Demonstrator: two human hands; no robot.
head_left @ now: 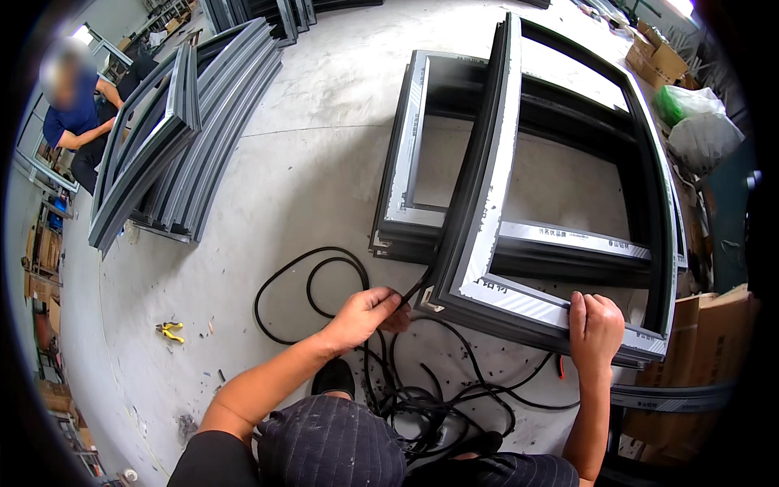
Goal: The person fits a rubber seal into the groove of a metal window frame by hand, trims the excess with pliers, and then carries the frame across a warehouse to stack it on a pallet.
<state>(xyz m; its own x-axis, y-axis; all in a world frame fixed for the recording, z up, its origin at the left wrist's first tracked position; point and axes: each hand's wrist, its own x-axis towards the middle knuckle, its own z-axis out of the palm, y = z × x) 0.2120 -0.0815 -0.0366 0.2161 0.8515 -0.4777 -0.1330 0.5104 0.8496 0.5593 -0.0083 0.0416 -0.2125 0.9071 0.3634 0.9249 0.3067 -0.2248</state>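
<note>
My left hand (367,318) pinches a black rubber sealing strip (416,286) beside the near left corner of a window frame (497,178). From there the strip's long loose loops (280,272) trail over the floor and tangle around my feet. The frame is dark grey with whitish protective film on its faces and lies tilted on a stack of similar frames (398,146). My right hand (596,329) is closed over the near rail, close to its right end. Its fingertips are partly hidden behind the rail.
Yellow-handled pliers (170,331) lie on the floor to the left. A leaning stack of grey frames (203,138) stands at the far left, with a co-worker (77,122) beyond it. Cardboard boxes (690,349) and plastic bags (702,134) line the right side.
</note>
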